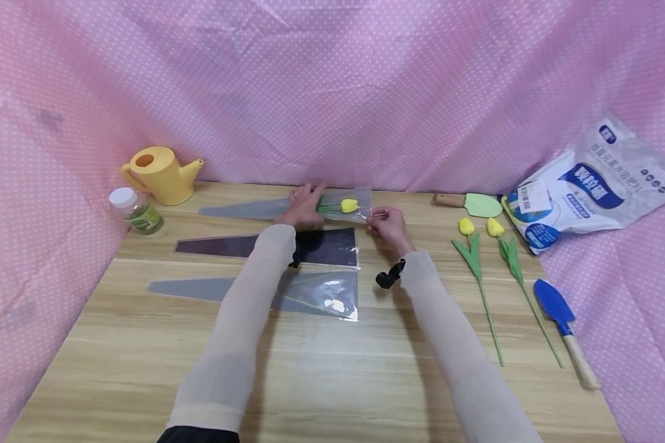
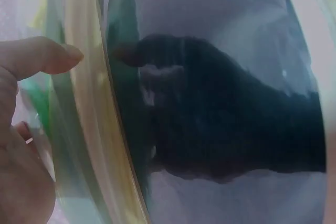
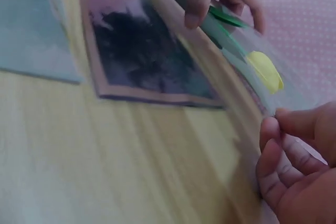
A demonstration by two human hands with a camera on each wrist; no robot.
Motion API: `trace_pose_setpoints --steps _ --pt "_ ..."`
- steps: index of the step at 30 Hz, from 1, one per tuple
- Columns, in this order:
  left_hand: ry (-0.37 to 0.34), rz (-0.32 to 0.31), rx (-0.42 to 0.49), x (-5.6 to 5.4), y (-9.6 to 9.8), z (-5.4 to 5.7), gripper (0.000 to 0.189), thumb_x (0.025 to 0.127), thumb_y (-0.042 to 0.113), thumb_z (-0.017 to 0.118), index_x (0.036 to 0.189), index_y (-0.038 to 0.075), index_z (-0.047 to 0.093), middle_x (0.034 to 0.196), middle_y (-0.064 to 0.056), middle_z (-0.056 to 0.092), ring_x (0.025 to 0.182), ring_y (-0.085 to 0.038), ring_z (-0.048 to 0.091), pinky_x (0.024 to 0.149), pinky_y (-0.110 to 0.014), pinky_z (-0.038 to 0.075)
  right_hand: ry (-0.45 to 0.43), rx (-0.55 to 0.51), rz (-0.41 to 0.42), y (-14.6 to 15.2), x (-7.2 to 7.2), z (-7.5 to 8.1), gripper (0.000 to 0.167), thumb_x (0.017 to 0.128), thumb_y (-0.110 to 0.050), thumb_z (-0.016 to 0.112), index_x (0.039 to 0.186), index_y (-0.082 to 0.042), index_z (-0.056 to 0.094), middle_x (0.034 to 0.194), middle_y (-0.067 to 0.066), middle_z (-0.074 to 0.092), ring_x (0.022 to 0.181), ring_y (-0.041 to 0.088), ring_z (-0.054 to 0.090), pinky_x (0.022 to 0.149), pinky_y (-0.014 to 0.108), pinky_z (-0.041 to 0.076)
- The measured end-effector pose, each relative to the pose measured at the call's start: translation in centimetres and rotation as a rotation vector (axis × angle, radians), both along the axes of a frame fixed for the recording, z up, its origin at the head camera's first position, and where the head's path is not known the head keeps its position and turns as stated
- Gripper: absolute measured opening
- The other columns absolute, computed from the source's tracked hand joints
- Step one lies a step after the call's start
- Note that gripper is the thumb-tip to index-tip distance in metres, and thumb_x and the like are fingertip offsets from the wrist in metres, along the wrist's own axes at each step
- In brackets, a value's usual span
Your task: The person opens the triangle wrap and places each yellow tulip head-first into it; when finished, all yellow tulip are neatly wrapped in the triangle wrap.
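A clear and grey flower sleeve (image 1: 238,210) lies along the back of the table, with a yellow tulip (image 1: 349,205) inside its wide end. My left hand (image 1: 305,204) presses on the middle of this sleeve, thumb on the near side and fingers on the far side, over the tulip's green part. At the open right end, my right hand (image 1: 389,227) pinches the near corner between thumb and forefinger, as the right wrist view shows. Just in front lie a dark sleeve (image 1: 332,246) and another grey sleeve (image 1: 194,287), both flat.
Two yellow tulips (image 1: 479,271) lie at the right, near a green trowel (image 1: 483,205) and a blue trowel (image 1: 554,301). A white bag (image 1: 598,184) leans behind them. On the far left stand a yellow watering can (image 1: 169,178) and a white-capped bottle (image 1: 144,218).
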State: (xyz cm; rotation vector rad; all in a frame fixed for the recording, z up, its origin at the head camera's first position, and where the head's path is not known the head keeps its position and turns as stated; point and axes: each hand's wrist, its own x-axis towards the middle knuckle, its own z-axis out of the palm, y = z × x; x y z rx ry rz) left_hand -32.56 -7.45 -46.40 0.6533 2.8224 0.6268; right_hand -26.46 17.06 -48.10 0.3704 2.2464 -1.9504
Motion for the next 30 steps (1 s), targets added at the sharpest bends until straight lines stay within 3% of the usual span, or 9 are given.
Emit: trace_pose_setpoints --steps 9,15,19,23,30 --pt "-0.020 0.037 -0.022 0.4 -0.9 0.1 0.085 0.083 0.012 0.068 0.157 0.021 0.028 0.148 -0.016 0.036 0.139 -0.036 0.029 0.121 -0.063 0.006 0.031 -0.004 -0.053 -1.1 -0.5 -0.6 0.039 0.087 0.012 0.062 0.124 0.007 0.052 0.085 0.008 0.067 0.060 0.005 0.064 0.059 0.016 0.056" --pt "-0.018 0.014 -0.038 0.9 -1.1 0.0 0.069 0.080 0.015 0.068 0.146 0.020 0.047 0.145 -0.014 0.041 0.136 -0.036 0.031 0.119 -0.060 0.014 0.050 0.131 -0.038 -1.6 -0.8 -0.5 0.022 0.086 0.009 0.064 0.108 0.010 0.063 0.077 0.003 0.062 0.061 0.004 0.063 0.060 0.014 0.055" --pt "-0.015 0.004 -0.045 1.0 -1.2 -0.1 0.065 0.087 0.025 0.068 0.148 0.020 0.046 0.149 -0.014 0.040 0.138 -0.036 0.031 0.119 -0.060 0.014 0.054 0.240 0.011 -1.7 -0.9 -0.3 0.022 0.089 0.001 0.067 0.110 0.006 0.070 0.094 0.016 0.072 0.067 0.003 0.062 0.064 0.014 0.055" --pt "-0.011 0.003 -0.063 1.1 -1.4 0.0 0.066 0.090 0.033 0.067 0.151 0.020 0.044 0.151 -0.014 0.041 0.140 -0.034 0.031 0.117 -0.059 0.017 0.070 0.326 0.107 -1.8 -0.9 0.1 0.027 0.092 -0.006 0.066 0.117 0.003 0.070 0.113 0.025 0.072 0.070 0.004 0.058 0.064 0.013 0.051" --pt "-0.030 0.004 -0.124 1.3 -1.9 0.0 0.070 0.092 0.045 0.065 0.153 0.019 0.040 0.156 -0.012 0.039 0.149 -0.033 0.025 0.119 -0.063 0.015 0.042 0.288 0.209 -2.0 -0.7 0.6 0.037 0.097 -0.010 0.058 0.131 0.004 0.060 0.108 0.020 0.066 0.073 0.010 0.056 0.059 0.016 0.047"
